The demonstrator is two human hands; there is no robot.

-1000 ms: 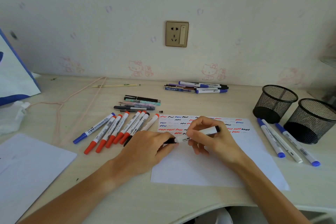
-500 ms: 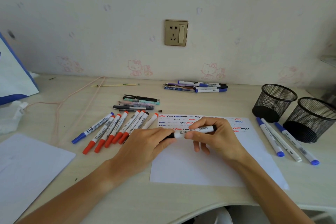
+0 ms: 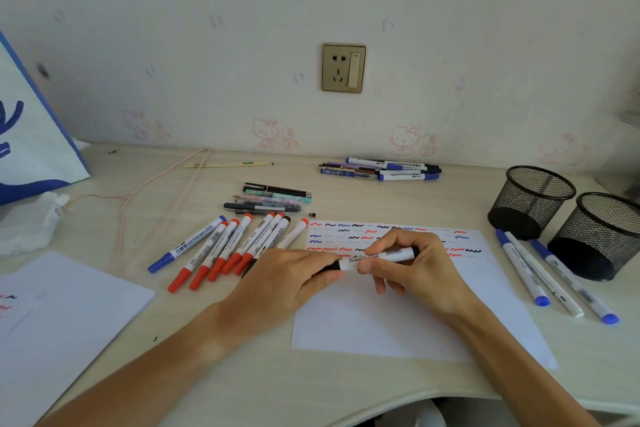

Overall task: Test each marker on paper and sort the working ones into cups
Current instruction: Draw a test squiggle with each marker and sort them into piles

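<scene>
White-barrelled black-capped marker (image 3: 375, 257) held level over the white squiggle-marked paper sheet (image 3: 398, 322) on the table (image 3: 311, 388); left hand (image 3: 294, 279) fingers curled round its black cap end, right hand (image 3: 412, 263) pinching the barrel between thumb and fingers. Two black mesh cups (image 3: 531, 201) stand right.
</scene>
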